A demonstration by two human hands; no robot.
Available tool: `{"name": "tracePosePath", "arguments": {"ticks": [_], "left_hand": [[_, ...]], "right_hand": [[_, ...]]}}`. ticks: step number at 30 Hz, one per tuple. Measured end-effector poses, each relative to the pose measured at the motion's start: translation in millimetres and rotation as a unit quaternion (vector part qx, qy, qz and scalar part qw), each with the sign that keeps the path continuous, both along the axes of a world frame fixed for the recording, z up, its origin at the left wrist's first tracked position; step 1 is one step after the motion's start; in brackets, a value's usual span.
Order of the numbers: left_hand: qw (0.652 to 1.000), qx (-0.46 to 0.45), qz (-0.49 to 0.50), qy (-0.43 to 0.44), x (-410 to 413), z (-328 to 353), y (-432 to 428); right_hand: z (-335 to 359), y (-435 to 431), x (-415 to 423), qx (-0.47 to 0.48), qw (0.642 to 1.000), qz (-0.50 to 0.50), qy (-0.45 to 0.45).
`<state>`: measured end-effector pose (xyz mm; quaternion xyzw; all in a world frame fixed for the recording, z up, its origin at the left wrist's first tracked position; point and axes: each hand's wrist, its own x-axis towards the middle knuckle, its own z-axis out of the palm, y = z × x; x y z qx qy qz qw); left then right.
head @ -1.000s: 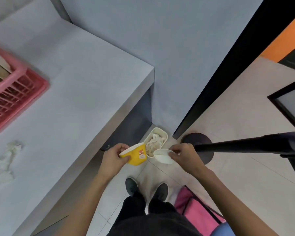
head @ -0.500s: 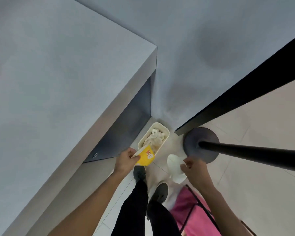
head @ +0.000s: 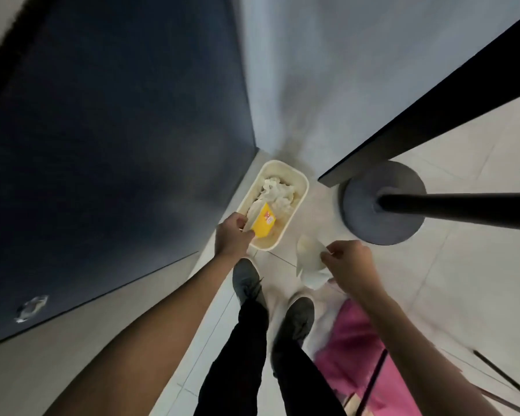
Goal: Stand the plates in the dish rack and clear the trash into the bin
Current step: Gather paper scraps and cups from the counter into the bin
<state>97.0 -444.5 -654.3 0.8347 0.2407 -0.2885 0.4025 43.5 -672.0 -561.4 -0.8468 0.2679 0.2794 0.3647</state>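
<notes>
A cream rectangular bin (head: 300,181) stands on the floor in the corner, with crumpled white tissues (head: 278,192) inside it. My left hand (head: 231,238) grips a yellow cup (head: 263,224) by its rim, tipped over the near end of the bin. My right hand (head: 347,265) pinches a small white bowl (head: 308,249) and some white paper (head: 312,276), held above the floor to the right of the bin. No plates or dish rack are in view.
A dark cabinet side (head: 117,145) rises at the left of the bin. A round grey stand base (head: 385,202) with a black pole sits right of the bin. My shoes (head: 246,280) stand just before it. A pink bag (head: 354,349) lies at lower right.
I have leaned down toward the floor, so the tabletop has left the view. The yellow cup has moved from beside the bin to over its near end. The right hand stays beside the bin.
</notes>
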Motion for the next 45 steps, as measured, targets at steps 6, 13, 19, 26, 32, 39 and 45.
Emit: {"name": "tracePosePath", "arguments": {"ticks": [6,13,19,26,32,39,45], "left_hand": [[0.999,0.007,-0.033,0.007,16.4,-93.0,-16.9],[0.993,0.022,-0.094,0.067,25.2,-150.3,-22.8],[0.977,-0.006,-0.207,-0.060,-5.8,-127.6,-12.2],[0.896,0.019,-0.420,-0.141,-39.8,-134.5,8.6],[0.890,0.005,-0.419,-0.178,-36.3,-136.8,9.4],[0.920,-0.015,-0.375,-0.113,-31.4,-103.8,3.6],[0.972,-0.067,-0.226,-0.027,-17.5,-18.3,-8.8]], "right_hand": [[-70.8,-13.1,-2.9,0.019,0.999,-0.034,-0.006],[-115.4,-8.8,9.6,0.084,0.993,-0.080,-0.010],[-130.6,-1.8,47.1,0.160,0.975,-0.153,-0.013],[-154.5,13.2,101.2,0.137,0.984,-0.114,-0.018],[-178.6,33.7,134.5,0.143,0.980,-0.128,0.051],[-157.7,22.9,127.8,0.193,0.951,-0.220,0.100],[-76.7,2.2,88.9,0.186,0.969,-0.120,0.113]]}}
